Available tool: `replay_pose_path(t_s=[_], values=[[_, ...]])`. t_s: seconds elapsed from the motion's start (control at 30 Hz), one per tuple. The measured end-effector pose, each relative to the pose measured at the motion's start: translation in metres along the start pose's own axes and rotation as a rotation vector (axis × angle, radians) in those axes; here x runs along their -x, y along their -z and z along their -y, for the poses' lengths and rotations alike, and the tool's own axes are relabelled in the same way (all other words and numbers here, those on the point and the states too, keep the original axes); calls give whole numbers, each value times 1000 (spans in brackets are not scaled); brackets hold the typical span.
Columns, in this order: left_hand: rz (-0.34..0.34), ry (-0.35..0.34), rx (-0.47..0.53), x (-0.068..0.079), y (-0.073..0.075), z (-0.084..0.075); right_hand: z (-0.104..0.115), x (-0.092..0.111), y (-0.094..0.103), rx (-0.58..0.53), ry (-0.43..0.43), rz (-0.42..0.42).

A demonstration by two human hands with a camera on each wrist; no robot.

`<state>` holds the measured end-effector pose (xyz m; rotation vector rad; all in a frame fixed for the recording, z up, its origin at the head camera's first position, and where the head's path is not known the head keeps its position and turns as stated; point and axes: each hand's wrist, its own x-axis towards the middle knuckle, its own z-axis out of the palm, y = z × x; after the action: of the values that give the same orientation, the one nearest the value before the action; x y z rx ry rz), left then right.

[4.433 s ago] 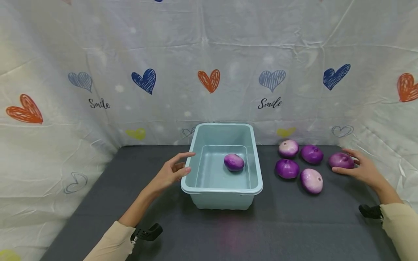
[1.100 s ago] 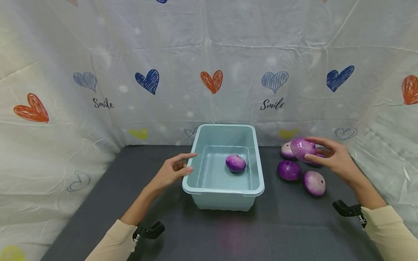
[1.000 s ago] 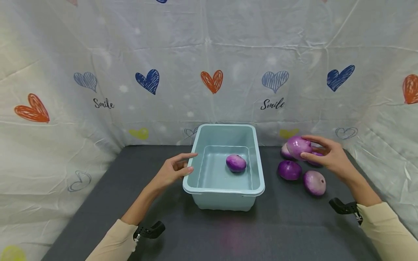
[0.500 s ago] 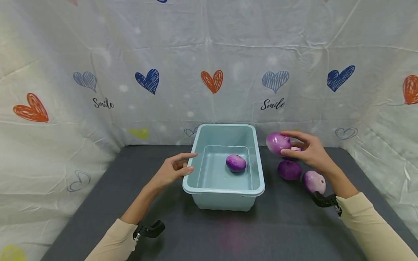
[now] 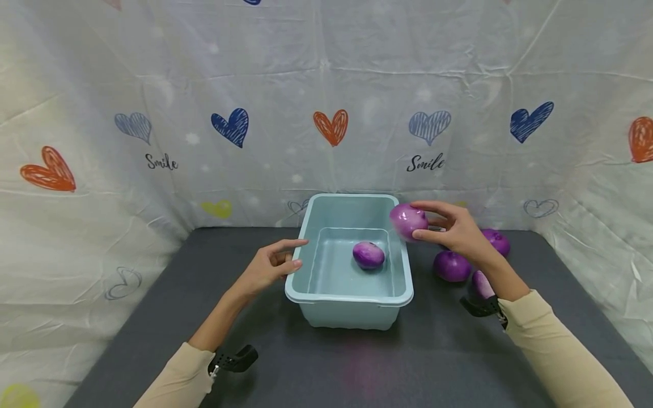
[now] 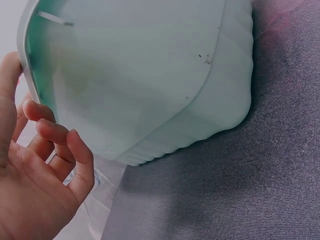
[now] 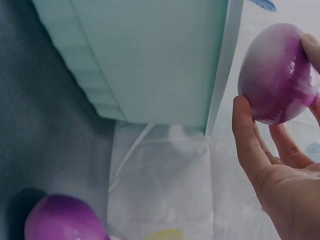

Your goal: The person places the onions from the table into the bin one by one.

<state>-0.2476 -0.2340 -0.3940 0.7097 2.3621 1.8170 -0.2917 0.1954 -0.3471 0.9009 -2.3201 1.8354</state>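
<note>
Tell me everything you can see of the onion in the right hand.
The red onion is rounded, its smooth, glossy skin purple, paler over part of it, with a small nub on the side facing the hand. The right hand holds it between thumb and fingers, raised off the dark table. In the head view it overlaps the right rim of the light blue tub, but the right wrist view shows a gap between them. Only the hand is seen touching it.

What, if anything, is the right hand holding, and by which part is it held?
The right hand holds a purple onion by two opposite sides of its round body.
</note>
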Motion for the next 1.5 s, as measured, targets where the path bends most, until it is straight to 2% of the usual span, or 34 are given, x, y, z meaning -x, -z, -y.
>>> replay_pose_path(t_s=[0.2,0.4,0.77,0.93,1.13,1.5], values=[[1,13,6,1,-1,-1,2,-8,-12,7,52,64],[0,8,2,1,-1,-1,10,-13,-22,-18,19,104],[1,11,9,0,-1,-1,22,-29,-44,-68,36,194],[0,7,2,1,-1,-2,22,-29,-46,-83,46,217],[-10,13,-15,1,-2,-2,19,-20,-32,-147,35,189],[-3,15,-12,1,-2,-2,6,8,15,-53,-9,81]])
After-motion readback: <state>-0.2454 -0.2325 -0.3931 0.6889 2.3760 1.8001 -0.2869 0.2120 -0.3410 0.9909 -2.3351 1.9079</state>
